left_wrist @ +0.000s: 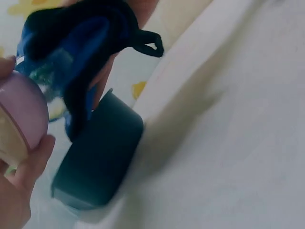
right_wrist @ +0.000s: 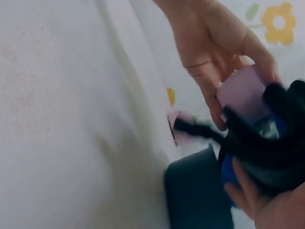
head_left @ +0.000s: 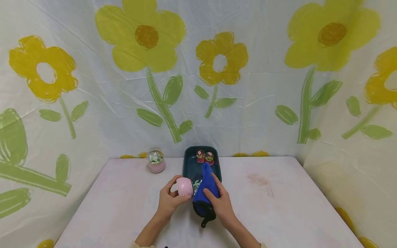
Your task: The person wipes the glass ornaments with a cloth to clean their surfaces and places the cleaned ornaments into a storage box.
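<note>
My left hand (head_left: 169, 199) grips a snow globe by its pink base (head_left: 184, 187), tipped on its side with the glass toward the right. In the left wrist view the pale underside of the base (left_wrist: 12, 138) shows. My right hand (head_left: 221, 203) holds a blue cloth (head_left: 206, 187) with black trim and a black loop (head_left: 203, 224), thumb on top. The cloth lies over the right part of the glass and hides some of it; green and white figures (head_left: 196, 186) show in the part left bare. Both hands are above the table, in front of the dark green tray (head_left: 187, 162).
Two small snow globes (head_left: 200, 155) with red bases stand at the back of the tray. Left of it, another snow globe (head_left: 156, 160) with a pink base stands upright on the white table (head_left: 124, 196). A flower-printed curtain (head_left: 248, 120) hangs behind and along both sides.
</note>
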Demonstrator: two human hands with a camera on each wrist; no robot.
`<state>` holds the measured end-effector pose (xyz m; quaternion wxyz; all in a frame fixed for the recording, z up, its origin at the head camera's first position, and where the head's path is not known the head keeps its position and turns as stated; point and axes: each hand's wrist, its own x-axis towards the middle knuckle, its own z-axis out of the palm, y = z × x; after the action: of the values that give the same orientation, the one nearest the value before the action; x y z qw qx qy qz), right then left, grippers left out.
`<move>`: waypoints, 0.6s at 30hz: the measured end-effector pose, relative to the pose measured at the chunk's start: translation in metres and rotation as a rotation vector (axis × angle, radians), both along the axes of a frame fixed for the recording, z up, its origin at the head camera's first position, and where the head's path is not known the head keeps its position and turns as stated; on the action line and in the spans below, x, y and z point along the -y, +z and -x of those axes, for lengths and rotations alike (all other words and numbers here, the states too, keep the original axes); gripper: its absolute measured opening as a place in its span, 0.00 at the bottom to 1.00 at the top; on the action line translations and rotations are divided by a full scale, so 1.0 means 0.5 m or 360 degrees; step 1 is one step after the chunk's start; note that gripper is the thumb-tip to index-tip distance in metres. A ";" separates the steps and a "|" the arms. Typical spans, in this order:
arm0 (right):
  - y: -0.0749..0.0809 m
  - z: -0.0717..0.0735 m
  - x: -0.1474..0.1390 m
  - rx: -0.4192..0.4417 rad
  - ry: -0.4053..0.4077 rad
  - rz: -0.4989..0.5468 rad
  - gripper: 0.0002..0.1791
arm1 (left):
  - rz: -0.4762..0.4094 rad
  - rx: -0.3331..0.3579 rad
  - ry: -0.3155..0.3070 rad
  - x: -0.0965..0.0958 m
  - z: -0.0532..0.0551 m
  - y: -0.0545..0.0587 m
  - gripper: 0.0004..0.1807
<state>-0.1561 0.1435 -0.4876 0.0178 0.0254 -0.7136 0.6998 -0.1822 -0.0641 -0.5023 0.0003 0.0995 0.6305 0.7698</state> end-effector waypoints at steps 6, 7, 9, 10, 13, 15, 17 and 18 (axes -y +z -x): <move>0.002 -0.014 0.002 -0.0285 -0.0057 -0.0440 0.39 | 0.0314 -0.0255 0.0066 -0.003 -0.013 0.020 0.44; 0.006 -0.010 0.002 -0.0331 -0.0048 -0.0506 0.38 | 0.0375 -0.0320 0.0082 0.000 -0.012 0.027 0.43; 0.013 -0.006 0.001 -0.0381 0.0007 -0.0627 0.38 | 0.0526 -0.0440 0.0114 0.007 -0.010 0.036 0.42; 0.016 -0.004 -0.002 -0.0380 0.0052 -0.0668 0.38 | 0.0595 -0.0476 0.0115 0.011 -0.009 0.039 0.41; 0.024 -0.001 -0.014 -0.0352 0.0213 -0.0776 0.38 | 0.0695 -0.0484 0.0000 0.026 -0.004 0.044 0.40; 0.028 -0.001 -0.025 -0.0339 0.0321 -0.0799 0.37 | 0.0682 -0.0450 -0.0142 0.037 0.001 0.044 0.41; 0.031 -0.001 -0.034 -0.0349 0.0418 -0.0794 0.36 | 0.0617 -0.0377 -0.0290 0.049 0.006 0.044 0.41; 0.033 0.000 -0.038 -0.0356 0.0463 -0.0780 0.36 | 0.0573 -0.0346 -0.0356 0.054 0.009 0.045 0.42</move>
<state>-0.1563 0.1622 -0.4709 -0.0109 0.2076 -0.8437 0.4949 -0.1867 -0.0912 -0.4800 0.0354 0.2495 0.7390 0.6248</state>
